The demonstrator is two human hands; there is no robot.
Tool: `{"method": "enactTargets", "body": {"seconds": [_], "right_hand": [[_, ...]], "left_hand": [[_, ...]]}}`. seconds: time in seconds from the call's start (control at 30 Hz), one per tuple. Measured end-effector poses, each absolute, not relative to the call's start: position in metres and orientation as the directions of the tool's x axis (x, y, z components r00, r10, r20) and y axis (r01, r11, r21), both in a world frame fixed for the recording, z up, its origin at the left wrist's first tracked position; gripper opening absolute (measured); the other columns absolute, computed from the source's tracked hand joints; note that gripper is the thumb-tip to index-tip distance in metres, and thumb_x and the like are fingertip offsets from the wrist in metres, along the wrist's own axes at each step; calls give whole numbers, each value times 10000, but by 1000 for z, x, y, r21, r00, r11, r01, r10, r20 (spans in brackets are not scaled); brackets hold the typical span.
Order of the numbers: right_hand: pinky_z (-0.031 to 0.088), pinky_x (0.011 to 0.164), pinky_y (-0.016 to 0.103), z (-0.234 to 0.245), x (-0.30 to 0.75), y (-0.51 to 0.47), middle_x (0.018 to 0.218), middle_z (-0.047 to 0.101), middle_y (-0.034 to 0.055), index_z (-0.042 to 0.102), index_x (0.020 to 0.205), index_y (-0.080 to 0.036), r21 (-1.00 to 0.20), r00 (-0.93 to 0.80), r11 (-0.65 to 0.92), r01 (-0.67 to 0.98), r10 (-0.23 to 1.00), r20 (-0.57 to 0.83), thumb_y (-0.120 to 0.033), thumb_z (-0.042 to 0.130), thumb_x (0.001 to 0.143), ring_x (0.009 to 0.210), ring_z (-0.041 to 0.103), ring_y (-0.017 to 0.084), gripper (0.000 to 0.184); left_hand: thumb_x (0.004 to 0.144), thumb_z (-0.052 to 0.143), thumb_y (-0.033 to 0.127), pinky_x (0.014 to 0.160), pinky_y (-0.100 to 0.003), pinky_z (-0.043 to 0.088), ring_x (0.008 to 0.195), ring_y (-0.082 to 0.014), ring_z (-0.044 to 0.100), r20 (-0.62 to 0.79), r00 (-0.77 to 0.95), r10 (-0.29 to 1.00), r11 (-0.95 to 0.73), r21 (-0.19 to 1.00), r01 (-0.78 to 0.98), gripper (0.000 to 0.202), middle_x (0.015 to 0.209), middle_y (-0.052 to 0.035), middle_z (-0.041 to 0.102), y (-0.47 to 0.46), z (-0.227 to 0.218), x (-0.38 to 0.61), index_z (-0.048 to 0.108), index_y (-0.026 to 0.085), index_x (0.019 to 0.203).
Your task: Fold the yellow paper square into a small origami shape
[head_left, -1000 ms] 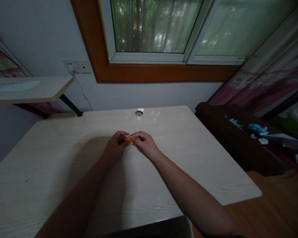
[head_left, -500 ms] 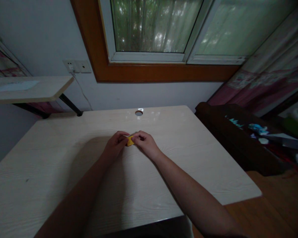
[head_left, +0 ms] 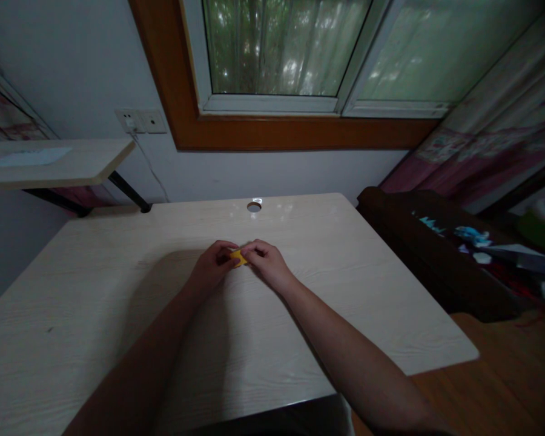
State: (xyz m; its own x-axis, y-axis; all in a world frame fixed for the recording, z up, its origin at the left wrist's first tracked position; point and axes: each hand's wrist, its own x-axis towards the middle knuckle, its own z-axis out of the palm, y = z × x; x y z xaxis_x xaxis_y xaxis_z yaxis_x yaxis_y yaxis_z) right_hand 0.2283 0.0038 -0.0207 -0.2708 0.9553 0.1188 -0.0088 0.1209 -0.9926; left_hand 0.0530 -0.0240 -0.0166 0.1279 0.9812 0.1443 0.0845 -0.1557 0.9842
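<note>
Between my two hands is a small yellow piece that looks like folded paper (head_left: pixel 238 257), just above or on the pale wood-grain desk (head_left: pixel 367 290); I cannot tell which. My left hand (head_left: pixel 212 264) pinches its left side, with the thumb lying over the near face. From the right, my right hand (head_left: pixel 264 261) grips the other side between thumb and fingers. The fingertips cover much of the yellow piece, so its full shape is hidden.
A round cable hole (head_left: pixel 254 207) lies near the desk's back edge. At the left stands a raised shelf (head_left: pixel 91 166) on black legs. A dark brown chest (head_left: pixel 404 242) with assorted items sits right of the desk. A dark edge (head_left: pixel 290 418) shows at the bottom.
My left thumb has shifted slightly right, further over the yellow paper, which now looks a little tilted. My right hand stays almost where it was.
</note>
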Motion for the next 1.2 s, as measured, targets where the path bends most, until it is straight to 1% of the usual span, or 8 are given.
{"method": "enactTargets", "body": {"seconds": [0.2, 0.4, 0.47, 0.63, 0.73, 0.93, 1.1, 1.2], "right_hand": [[454, 587, 250, -21, 227, 4, 747, 630, 30, 704, 790, -174, -995, -251, 93, -21, 963, 95, -370, 650, 774, 637, 551, 136, 204], [449, 598, 254, -19, 229, 3, 744, 620, 21, 698, 793, -175, -992, -268, 122, -33, 955, 126, -379, 642, 789, 632, 549, 129, 212], [440, 596, 251, -19, 229, 3, 740, 620, 19, 694, 805, -174, -991, -281, 133, -13, 951, 131, -391, 649, 785, 635, 546, 128, 222], [416, 582, 243, -18, 228, 3, 720, 616, 11, 681, 803, -174, -986, -276, 152, 64, 952, 129, -414, 684, 751, 627, 528, 129, 245], [396, 563, 241, -16, 227, 2, 712, 611, 7, 671, 787, -177, -988, -263, 143, 57, 957, 123, -412, 683, 747, 606, 511, 126, 239], [401, 572, 244, -18, 228, 2, 721, 609, 7, 662, 792, -181, -989, -274, 144, 46, 954, 126, -407, 680, 757, 612, 513, 129, 229], [387, 562, 238, -19, 229, 2, 711, 591, -3, 659, 798, -184, -987, -274, 149, 58, 953, 128, -419, 679, 757, 602, 496, 122, 239], [386, 557, 237, -18, 228, 2, 701, 585, -4, 657, 800, -182, -990, -279, 133, 44, 953, 115, -422, 679, 754, 598, 496, 121, 245]], "left_hand": [[743, 734, 303, 717, -271, 512, 770, -150, 642, 140, 122, 983, -151, 985, 87, 329, 795, 2, 655, -23, -16, 53, 589, 197, 1019], [724, 748, 296, 695, -261, 503, 734, -140, 629, 143, 96, 985, -155, 979, 134, 329, 776, 10, 649, -22, -18, 52, 607, 202, 1006], [720, 754, 298, 689, -257, 502, 729, -137, 629, 140, 84, 987, -151, 979, 135, 337, 770, 13, 651, -22, -19, 52, 605, 203, 1008], [732, 747, 335, 706, -279, 529, 734, -146, 652, 126, 69, 990, -130, 990, 55, 364, 764, 10, 662, -22, -18, 53, 590, 196, 1029], [761, 718, 350, 715, -298, 543, 738, -159, 668, 110, 62, 992, -112, 993, 24, 345, 758, 1, 674, -24, -15, 54, 588, 190, 1038], [781, 700, 332, 715, -295, 544, 722, -153, 672, 99, 61, 993, -97, 995, -36, 324, 740, 2, 686, -26, -13, 54, 588, 187, 1048], [762, 714, 353, 696, -304, 550, 692, -156, 671, 95, 50, 994, -93, 994, -50, 345, 716, 5, 686, -24, -14, 53, 589, 181, 1033], [770, 706, 348, 700, -295, 547, 707, -154, 671, 96, 55, 994, -94, 995, -41, 332, 720, 2, 686, -25, -12, 54, 592, 179, 1033]]}}
